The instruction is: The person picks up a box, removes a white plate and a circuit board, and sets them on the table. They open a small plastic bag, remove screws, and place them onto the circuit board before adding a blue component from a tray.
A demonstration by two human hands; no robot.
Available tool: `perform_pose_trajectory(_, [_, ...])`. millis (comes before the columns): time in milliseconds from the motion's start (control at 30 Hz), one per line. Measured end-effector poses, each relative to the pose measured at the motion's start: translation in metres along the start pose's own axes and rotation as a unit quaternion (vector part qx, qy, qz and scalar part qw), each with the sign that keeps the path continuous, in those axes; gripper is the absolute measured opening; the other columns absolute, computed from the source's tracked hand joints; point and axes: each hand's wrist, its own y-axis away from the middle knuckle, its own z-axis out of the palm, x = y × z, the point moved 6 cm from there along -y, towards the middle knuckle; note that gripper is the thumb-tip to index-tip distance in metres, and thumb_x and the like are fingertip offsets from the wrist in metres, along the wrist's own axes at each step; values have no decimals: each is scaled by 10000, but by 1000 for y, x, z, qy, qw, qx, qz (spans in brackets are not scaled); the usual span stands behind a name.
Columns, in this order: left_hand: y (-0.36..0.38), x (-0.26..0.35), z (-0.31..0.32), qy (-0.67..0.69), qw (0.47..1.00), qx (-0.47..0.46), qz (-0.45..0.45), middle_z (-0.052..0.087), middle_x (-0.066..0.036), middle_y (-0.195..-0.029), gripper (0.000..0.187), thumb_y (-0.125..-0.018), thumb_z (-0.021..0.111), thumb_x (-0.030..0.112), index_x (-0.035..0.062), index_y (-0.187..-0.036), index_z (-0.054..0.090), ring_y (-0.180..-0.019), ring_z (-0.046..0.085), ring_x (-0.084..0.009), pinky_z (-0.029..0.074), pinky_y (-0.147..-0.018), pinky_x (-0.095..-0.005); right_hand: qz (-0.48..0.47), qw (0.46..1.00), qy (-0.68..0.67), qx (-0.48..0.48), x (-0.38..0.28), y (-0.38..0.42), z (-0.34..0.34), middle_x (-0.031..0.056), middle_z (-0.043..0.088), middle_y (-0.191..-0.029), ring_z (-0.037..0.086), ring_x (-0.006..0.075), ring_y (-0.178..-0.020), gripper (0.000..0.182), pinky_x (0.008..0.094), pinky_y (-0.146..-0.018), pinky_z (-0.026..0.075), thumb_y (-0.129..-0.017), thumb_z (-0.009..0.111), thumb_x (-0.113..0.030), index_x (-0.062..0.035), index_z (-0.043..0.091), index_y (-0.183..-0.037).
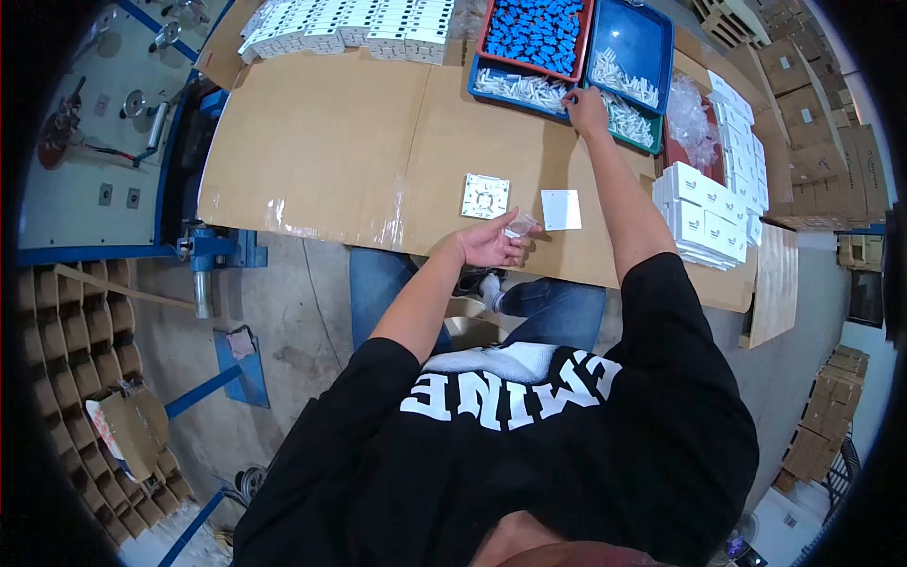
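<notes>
My left hand (489,242), palm up near the table's front edge, has its fingers closed on a small clear plastic bag (520,225). Just beyond it lies a square white plate with cut-outs (487,197), and to its right a flat white card (561,210). My right hand (588,111) reaches forward to where the trays meet, its fingers curled at the corner of a blue tray of small white pieces (520,87). What those fingertips hold, if anything, is too small to make out. Beside that hand is a green tray of similar white pieces (628,123).
A red tray (534,36) full of small blue parts and another blue tray (631,38) stand at the back. Stacked white boxes line the back left (350,26) and the right (704,213). Clear plastic bags (693,123) lie in a red bin. Cardboard covers the table (312,151).
</notes>
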Motion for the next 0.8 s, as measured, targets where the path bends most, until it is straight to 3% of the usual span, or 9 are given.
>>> perform_pose_trajectory(133, [1,-1,-6,-6,999,39,11,433,25,-842,653,-1008,446,618,133,-1439,520,-754,406,-130,406,-791,-299,24,983,-179,-12,19,-3,-9,111,713,-885,682,263,-770,186,388,-701,530,-833,780,-231,-86,760,-949])
perform_pose_trajectory(233, [0,1,-8,-13,999,18,24,442,21,-838,672,-1004,440,626,135,-1459,498,-758,422,-138,421,-797,-317,25,958,-276,71,25,19,-47,50,724,-785,637,152,-653,196,311,-628,492,-851,778,-203,-45,758,-966])
perform_pose_trajectory(300, [-1,1,-11,25,1000,-3,19,457,19,-838,680,-1001,441,629,141,-1472,482,-748,440,-150,440,-792,-331,148,874,-463,4,23,53,-69,53,729,-823,674,120,-744,184,269,-601,473,-851,785,-176,-39,748,-969])
perform_pose_trajectory(333, [-2,1,-12,1,999,-17,38,503,12,-869,668,-998,453,624,143,-1460,492,-766,490,-151,472,-828,-348,135,854,-502,15,13,76,-84,14,704,-815,620,60,-716,133,207,-571,422,-870,767,-110,-13,738,-955])
perform_pose_trajectory(433, [6,1,-10,-3,990,56,126,555,-4,-914,650,-1004,446,619,155,-1457,491,-784,518,-151,454,-848,-370,108,828,-550,7,-10,157,-112,13,701,-836,590,62,-694,123,208,-573,428,-889,741,-89,-19,731,-990])
perform_pose_trajectory(500, [7,-6,-11,18,992,-36,117,596,-14,-978,611,-1016,457,585,160,-1453,490,-875,574,-163,484,-910,-402,127,833,-539,0,-29,215,-124,18,699,-847,582,55,-694,138,205,-577,429,-892,738,-78,-13,722,-1012])
perform_pose_trajectory(567, [15,-20,-2,-15,985,38,167,624,-12,-1044,578,-1030,461,551,147,-1440,505,-948,615,-163,514,-933,-417,151,835,-528,0,-47,261,-133,23,697,-858,574,47,-694,154,203,-580,431,-895,736,-68,-6,714,-1034])
perform_pose_trajectory(767, [61,-84,52,47,987,19,151,644,-24,-1117,585,-1030,451,555,154,-1454,493,-1016,626,-183,510,-954,-440,143,783,-602,62,-92,333,-131,11,699,-869,560,18,-692,194,194,-590,429,-889,757,-68,18,701,-1054])
perform_pose_trajectory(800, [67,-92,57,45,987,15,152,646,-28,-1136,589,-1030,449,557,157,-1460,486,-1029,627,-186,509,-958,-444,124,818,-562,14,-102,336,-130,21,706,-909,600,39,-769,190,195,-657,465,-904,735,-37,20,681,-1077])
